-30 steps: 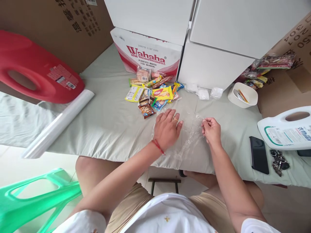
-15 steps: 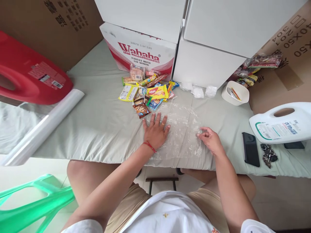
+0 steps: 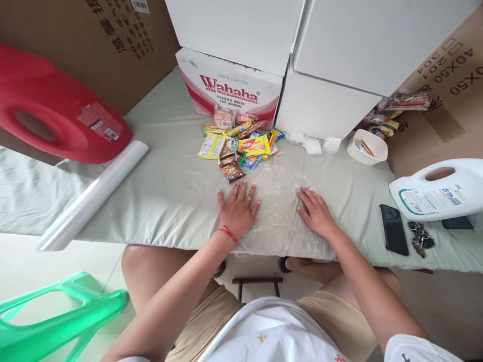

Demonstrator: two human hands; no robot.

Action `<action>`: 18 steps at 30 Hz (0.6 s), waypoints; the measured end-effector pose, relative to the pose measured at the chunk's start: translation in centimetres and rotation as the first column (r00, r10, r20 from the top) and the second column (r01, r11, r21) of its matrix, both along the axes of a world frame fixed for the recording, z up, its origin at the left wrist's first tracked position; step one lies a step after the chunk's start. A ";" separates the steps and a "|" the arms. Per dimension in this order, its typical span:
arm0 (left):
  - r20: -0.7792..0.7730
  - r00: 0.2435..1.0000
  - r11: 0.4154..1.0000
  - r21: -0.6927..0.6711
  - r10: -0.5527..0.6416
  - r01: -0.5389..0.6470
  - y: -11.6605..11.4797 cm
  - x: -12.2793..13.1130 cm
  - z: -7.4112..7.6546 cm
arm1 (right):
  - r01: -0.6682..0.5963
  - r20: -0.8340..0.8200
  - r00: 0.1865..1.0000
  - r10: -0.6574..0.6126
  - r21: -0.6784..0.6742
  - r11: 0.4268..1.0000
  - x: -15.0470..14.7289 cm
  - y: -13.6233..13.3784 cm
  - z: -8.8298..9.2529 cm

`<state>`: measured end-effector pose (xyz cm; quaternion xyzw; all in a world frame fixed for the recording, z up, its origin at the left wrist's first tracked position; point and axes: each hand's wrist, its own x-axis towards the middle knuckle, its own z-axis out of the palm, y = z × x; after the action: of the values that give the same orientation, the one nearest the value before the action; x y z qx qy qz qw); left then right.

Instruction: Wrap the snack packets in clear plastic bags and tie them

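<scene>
Pressing down with both palms, you've got a clear plastic sheet (image 3: 277,213) between your hands on the greenish-gray cloth (image 3: 173,201), right in front of you near the edge. It's pretty wrinkly, and so see-through that I can't really make out its whole outline. Your left hand (image 3: 237,213) is flat at the sheet's left side, fingers fanned wide, with a ring and a red string bracelet (image 3: 228,235) showing. Your right hand (image 3: 315,212) lies at the right side, palm down, fingers stretched out but closer together, thumb a bit apart. Neither one looks to be gripping anything

Just past your left fingertips there's a brown cookie packet (image 3: 231,172), at the near end of a snack heap with a yellow nabati pack (image 3: 254,146) in it, all in front of the Wahaha carton (image 3: 230,88). Right of the heap sit some crumpled clear plastic bundles (image 3: 312,147), then a white bowl (image 3: 368,160) with something small inside. Well off to your right are a black phone (image 3: 394,230), keys (image 3: 420,239) and a white bottle (image 3: 430,193) lying on its side; over left, a plastic roll (image 3: 94,198) lies beside a big red jug (image 3: 56,95)
</scene>
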<state>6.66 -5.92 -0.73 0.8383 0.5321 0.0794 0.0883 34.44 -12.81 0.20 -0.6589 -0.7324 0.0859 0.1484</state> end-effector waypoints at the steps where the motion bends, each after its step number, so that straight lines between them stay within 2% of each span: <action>1: 0.000 1.000 1.000 -0.005 -0.021 0.021 0.2 -0.6 -0.1 | 0.005 0.011 1.000 -0.005 -0.033 0.999 0.4 0.6 0.1; 4: 0.008 0.998 0.998 -0.001 -0.066 0.066 0.5 -1.6 -0.4 | 0.061 0.037 0.998 -0.058 -0.083 0.995 1.2 3.7 1.8; 6: 0.010 0.998 0.998 0.003 -0.064 0.064 0.5 -1.7 -0.6 | 0.073 0.081 0.994 -0.069 -0.042 0.996 0.5 7.3 3.4; 9: 0.006 0.998 0.998 -0.002 -0.062 0.062 0.4 -1.4 -0.6 | -0.125 0.152 0.981 0.119 0.028 0.992 -2.5 14.4 5.1; 11: 0.003 0.998 0.998 -0.006 -0.058 0.058 0.4 -1.3 -0.5 | -0.267 0.189 0.949 0.253 0.050 0.963 -4.9 19.2 5.3; 14: -0.005 0.999 0.999 -0.020 -0.050 0.050 0.5 -1.3 -0.5 | -0.303 0.238 0.924 0.299 -0.021 0.953 -7.7 25.1 4.9; 16: -0.008 0.999 0.998 -0.030 -0.047 0.047 0.5 -1.3 -0.5 | -0.300 0.275 0.906 0.322 -0.121 0.946 -8.6 27.4 4.9; 18: -0.005 0.999 0.998 -0.035 -0.049 0.048 0.5 -1.3 -0.5 | -0.306 0.294 0.895 0.334 -0.139 0.942 -8.6 28.0 5.5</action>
<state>5.33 -5.37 -1.21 0.8495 0.5132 0.0654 0.1034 25.80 15.24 5.68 -0.5404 -0.8405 0.0359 -0.0153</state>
